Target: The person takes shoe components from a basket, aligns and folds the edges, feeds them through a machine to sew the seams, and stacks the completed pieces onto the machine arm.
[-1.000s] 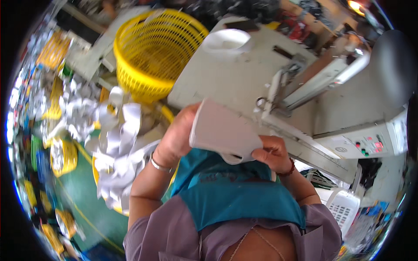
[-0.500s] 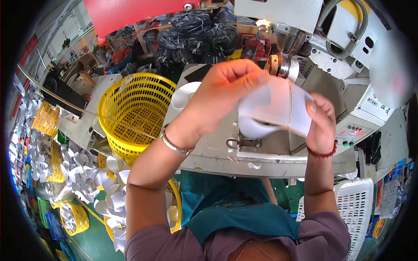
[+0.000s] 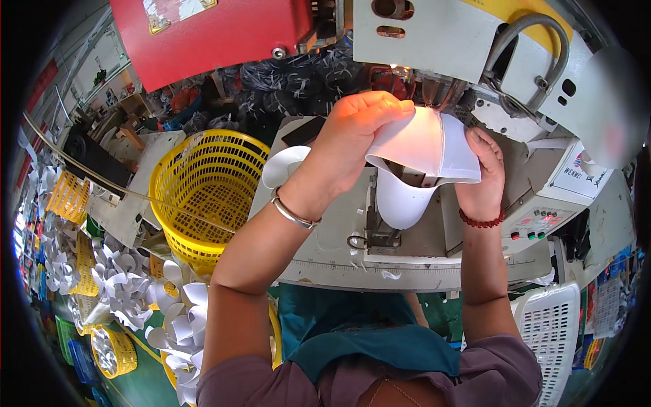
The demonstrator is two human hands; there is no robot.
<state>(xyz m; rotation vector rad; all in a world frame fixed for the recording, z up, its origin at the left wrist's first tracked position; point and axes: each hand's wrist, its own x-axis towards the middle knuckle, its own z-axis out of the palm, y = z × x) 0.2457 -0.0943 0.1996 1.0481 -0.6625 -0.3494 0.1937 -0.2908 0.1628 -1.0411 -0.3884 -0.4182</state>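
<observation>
Both hands hold a white seamed piece [image 3: 413, 146], a curved, stiff sheet like a shoe upper, under the machine head [image 3: 420, 30]. My left hand [image 3: 359, 129] pinches its upper left edge, closed between thumb and fingers. At its right edge, my right hand [image 3: 483, 173] grips it, fingers behind the sheet. A seam runs down the middle of the piece, and a warm glow lights its left half. Below its open front edge hangs a rounded white flap [image 3: 405, 203]. Another white piece [image 3: 285, 166] lies on the table left of my left wrist.
A yellow basket [image 3: 163, 180] stands left of the worktable [image 3: 319, 271]. More white pieces [image 3: 125, 285] fill baskets at the lower left. A red machine cover [image 3: 224, 41] overhangs the far side. The control box [image 3: 542, 210] is at right, above a white basket [image 3: 553, 325].
The white piece has turned and settled under the machine head, with its rounded flap now plainly showing. My right hand has shifted slightly left. The view has tilted, revealing more of the red cover.
</observation>
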